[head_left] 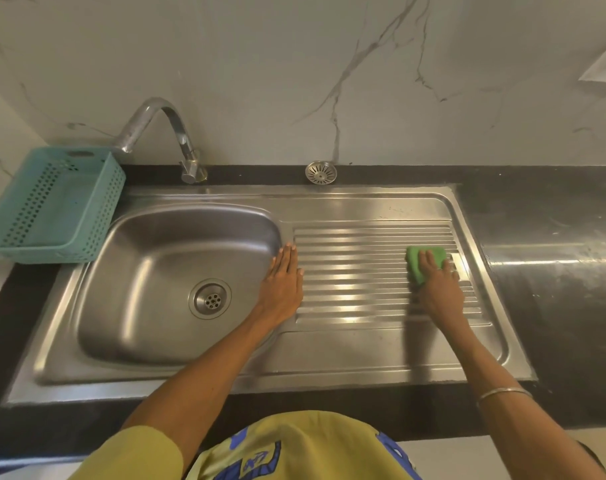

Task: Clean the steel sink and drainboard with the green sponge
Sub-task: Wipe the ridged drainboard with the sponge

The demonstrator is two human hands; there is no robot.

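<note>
A steel sink [149, 244] with a round drain [209, 298] lies on the left, joined to a ribbed drainboard [357, 271] on the right. The green sponge [421, 259] rests on the right part of the ribs. My right hand [440, 289] presses down on it, fingers over its top. My left hand [284, 278] lies flat, palm down, on the strip between the basin and the ribs, holding nothing.
A curved steel tap [170, 133] stands behind the basin. A teal perforated basket [52, 206] sits on the black counter [554, 271] at the left. A loose drain strainer [321, 172] lies by the marble wall.
</note>
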